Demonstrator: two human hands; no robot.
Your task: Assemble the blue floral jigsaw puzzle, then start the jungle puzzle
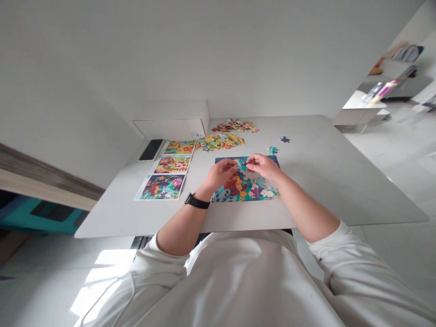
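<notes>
While we fitted pieces, our left hand (pixel 221 175) and right hand (pixel 263 166) pinched almost closed on one teal jigsaw piece (pixel 241 165), held over the partly built puzzle (pixel 245 188) on the white table (pixel 340 190); its unfilled upper part, we judged, needed pieces.

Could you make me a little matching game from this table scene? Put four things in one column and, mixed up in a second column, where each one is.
Things:
1. black wristwatch
2. black smartphone
3. small dark blue puzzle piece
4. white box

Places:
A. lying apart, to the right of the puzzle
B. at the far left corner of the table
C. around the person's left wrist
D. flat on the table, left of the printed picture sheets

Pairs: 1-C, 2-D, 3-A, 4-B
</notes>
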